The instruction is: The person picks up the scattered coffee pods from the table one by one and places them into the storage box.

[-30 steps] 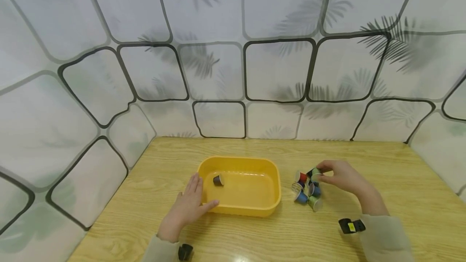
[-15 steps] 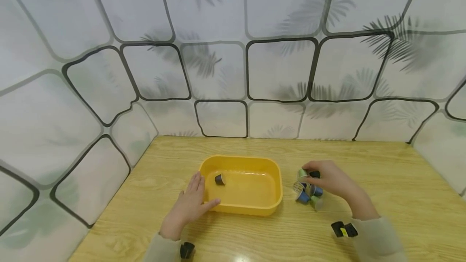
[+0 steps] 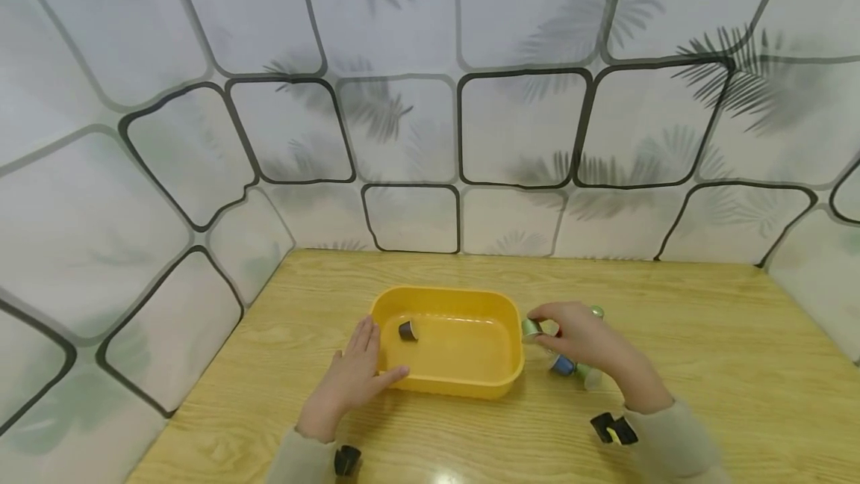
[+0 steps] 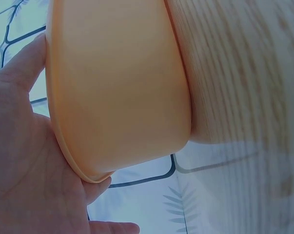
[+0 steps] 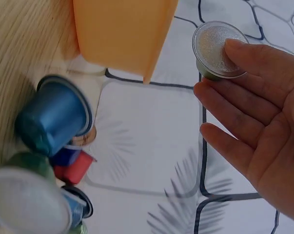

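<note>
While the left hand (image 3: 349,383) rests flat against the yellow tub (image 3: 449,387), right hand (image 3: 584,338) pinches a green capsule (image 3: 531,329) — just beside the rim.

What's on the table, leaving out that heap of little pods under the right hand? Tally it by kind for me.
Yellow tub: 1
Dark pod lying in the tub: 1
Green pod pinched by the right hand: 1
Total: 3
</note>
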Demonstrator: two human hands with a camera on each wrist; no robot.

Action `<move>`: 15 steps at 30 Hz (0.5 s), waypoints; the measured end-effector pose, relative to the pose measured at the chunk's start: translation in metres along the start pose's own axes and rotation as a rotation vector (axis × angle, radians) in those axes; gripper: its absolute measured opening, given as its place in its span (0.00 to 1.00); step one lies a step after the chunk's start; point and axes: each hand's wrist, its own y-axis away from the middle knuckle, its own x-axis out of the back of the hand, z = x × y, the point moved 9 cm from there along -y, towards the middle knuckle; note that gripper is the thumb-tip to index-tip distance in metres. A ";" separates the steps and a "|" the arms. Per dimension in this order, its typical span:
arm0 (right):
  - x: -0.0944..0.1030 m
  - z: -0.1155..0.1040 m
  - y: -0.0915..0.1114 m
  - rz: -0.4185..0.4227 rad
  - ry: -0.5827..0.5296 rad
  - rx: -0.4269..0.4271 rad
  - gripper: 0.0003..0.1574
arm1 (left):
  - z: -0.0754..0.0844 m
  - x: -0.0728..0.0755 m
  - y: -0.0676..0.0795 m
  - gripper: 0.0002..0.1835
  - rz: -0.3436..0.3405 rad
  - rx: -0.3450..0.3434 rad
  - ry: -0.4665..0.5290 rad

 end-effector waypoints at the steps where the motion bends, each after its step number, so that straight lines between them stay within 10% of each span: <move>1: -0.002 -0.002 -0.002 -0.001 -0.002 0.010 0.16 | 0.000 0.000 0.000 0.48 0.001 0.002 -0.003; 15: -0.030 -0.026 -0.024 -0.060 0.036 0.095 0.15 | -0.001 0.000 0.000 0.49 -0.002 -0.008 -0.004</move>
